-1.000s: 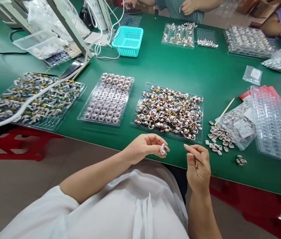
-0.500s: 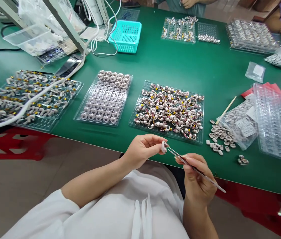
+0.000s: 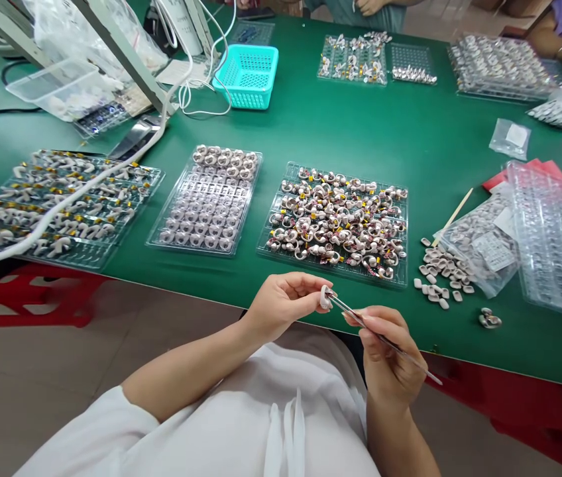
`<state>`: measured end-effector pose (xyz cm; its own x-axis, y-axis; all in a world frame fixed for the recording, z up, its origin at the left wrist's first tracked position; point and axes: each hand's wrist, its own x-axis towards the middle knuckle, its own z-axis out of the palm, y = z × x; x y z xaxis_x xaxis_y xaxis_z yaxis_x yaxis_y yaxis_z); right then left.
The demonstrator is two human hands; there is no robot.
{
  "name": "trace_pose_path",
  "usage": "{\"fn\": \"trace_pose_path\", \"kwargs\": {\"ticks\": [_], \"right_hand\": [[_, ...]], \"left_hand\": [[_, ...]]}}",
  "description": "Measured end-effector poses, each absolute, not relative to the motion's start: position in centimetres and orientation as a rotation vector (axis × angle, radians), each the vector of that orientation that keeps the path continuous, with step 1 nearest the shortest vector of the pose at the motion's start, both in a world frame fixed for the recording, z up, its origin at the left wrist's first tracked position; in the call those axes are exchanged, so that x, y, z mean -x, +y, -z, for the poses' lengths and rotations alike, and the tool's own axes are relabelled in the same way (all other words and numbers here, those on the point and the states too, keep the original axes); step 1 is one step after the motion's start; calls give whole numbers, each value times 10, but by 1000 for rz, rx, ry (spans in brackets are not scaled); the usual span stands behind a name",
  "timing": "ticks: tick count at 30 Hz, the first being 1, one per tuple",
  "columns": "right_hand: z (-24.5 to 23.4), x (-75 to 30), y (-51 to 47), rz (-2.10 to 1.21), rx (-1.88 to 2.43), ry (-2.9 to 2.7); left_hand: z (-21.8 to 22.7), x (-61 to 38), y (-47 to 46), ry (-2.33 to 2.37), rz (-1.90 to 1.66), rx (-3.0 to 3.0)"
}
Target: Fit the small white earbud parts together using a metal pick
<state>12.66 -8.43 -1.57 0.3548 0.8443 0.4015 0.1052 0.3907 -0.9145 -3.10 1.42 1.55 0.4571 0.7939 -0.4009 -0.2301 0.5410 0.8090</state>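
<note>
L hand (image 3: 281, 301) sits just off the near edge of the tabletop (image 3: 360, 126), grip clenched: thumb and fingertips pinch a small white earpiece (image 3: 325, 298), held up in the air, not resting on anything. The earpiece lies to the R of that hand and to the upper L of the R hand (image 3: 393, 368).

Tweezers (image 3: 353, 311) bridge the gap. Their long axis runs slantwise, tip up-left at the earpiece, tail down-right past the R knuckles. From here I read the tip as touching the earpiece or just beside it; too small to say if it's inside the shell. R grip is clenched round the tweezers mid-shaft, pen-style. I can't tell if the tweezer tips are squeezed together. L hand is the nearer one to the earpiece, since it holds it. R hand reaches it only via the tool.

Containers, L to R:
- far-L clear tray (image 3: 62, 199): white curved pcs w/ yellow bits, a white cable lying across it.
- next clear tray (image 3: 206, 199): pale round shells in rows, approx full.
- middle tray (image 3: 338, 222), just beyond the hands: earpieces heaped loose, wires showing, not slotted.
- loose caps (image 3: 443, 275) straight on the tabletop, beside an open bag (image 3: 480, 242) of the same.
- far R, a stack of clear trays (image 3: 554, 238), pockets look bare.
</note>
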Motion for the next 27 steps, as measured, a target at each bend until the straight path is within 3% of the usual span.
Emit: {"fn": "trace_pose_path", "kwargs": {"ticks": [9, 27], "right_hand": [[18, -134, -85, -475, 1061, -1405], [16, -137, -87, -491, 1087, -1370]], "left_hand": [[-10, 33, 14, 871, -706, -783], [-21, 35, 12, 920, -694, -849]]}}
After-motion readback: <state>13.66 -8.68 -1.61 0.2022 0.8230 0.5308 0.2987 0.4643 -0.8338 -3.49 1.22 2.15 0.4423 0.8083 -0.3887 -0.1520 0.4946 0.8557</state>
